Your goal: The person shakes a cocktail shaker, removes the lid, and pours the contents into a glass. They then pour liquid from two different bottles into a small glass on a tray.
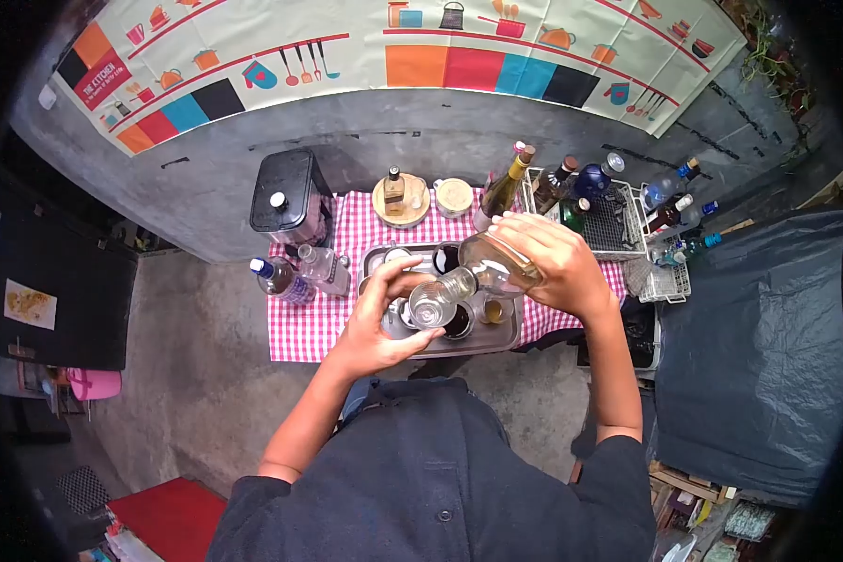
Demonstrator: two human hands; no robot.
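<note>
My left hand (377, 323) is wrapped round a small clear glass (433, 304), which it holds above a grey tray. In my right hand (553, 267) is a clear glass bottle (496, 264), tipped to the left so that its neck reaches the rim of the glass. Whether liquid runs between them cannot be made out. Below both hands, the tray (431, 351) bears a cup with dark liquid (459, 320), a glass with amber liquid (493, 311) and another dark cup (446, 258), partly hidden by my hands and the bottle.
A checked cloth (300, 339) covers the table. At its left stand a blue-capped bottle (283, 281), a clear bottle (324, 270) and a black container (292, 199). Behind the tray, a small bottle (394, 193) rests on a wooden round. Wire baskets (618, 220) with several bottles are at the right.
</note>
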